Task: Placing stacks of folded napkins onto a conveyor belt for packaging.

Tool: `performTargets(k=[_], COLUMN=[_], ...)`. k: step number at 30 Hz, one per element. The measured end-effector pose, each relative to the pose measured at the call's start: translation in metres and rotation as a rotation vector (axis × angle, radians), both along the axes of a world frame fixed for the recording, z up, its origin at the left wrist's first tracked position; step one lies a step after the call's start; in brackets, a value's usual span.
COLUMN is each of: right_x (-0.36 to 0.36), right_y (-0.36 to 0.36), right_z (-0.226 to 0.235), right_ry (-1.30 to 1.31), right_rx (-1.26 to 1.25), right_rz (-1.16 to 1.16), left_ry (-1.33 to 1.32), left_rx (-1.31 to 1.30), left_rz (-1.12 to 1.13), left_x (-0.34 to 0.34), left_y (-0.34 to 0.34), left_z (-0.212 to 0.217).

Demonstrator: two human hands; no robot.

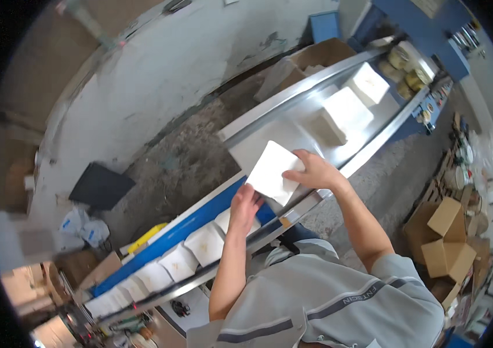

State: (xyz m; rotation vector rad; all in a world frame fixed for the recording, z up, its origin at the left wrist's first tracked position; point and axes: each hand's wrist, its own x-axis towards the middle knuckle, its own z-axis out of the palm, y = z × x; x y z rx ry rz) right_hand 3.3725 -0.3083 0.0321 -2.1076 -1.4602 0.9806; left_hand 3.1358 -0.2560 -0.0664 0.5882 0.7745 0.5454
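Between my hands is a white square-faced block (272, 171), possibly a stack of paper napkins, held tilted above the gap between a metal chute and a blue belt. My right hand (315, 171) grips its right edge, thumb on the bright top face. At the lower left corner, my left hand (244, 207) presses with closed fingers, partly hidden. Two more white blocks (346, 115) lie on the metal chute (272, 130) to the upper right. Along the blue belt (182, 223) at the lower left stands a row of several similar white blocks (203, 243).
Blue machinery with brass-coloured rollers (406, 72) stands at the chute's far end. Behind the chute is an open cardboard box (322, 55). Opened cartons (446, 249) lie on the right floor. A dark flat panel (101, 185) rests near the wall at left.
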Motion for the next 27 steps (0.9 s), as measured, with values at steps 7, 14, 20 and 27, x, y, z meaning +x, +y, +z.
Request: performTargets(k=[7, 14, 20, 27], right_x=[-0.084, -0.101, -0.086, -0.059], right_y=[0.021, 0.013, -0.023, -0.047], right_z=[-0.014, -0.007, 0.004, 0.018], right_ry=[0.137, 0.427, 0.493, 0.436], right_rx=[0.066, 0.083, 0.135, 0.148], right_rz=[0.150, 0.143, 0.031, -0.052], left_ry=[-0.113, 0.139, 0.296, 0.373], left_rx=[-0.074, 0.016, 0.083, 0.066], left_rz=[0.262, 0.477, 0.577, 0.292], left_x=[-0.043, -0.131, -0.101, 0.032], left_y=[0.003, 0.046, 0.124, 0.064], left_z=[0.004, -0.024, -0.100, -0.111])
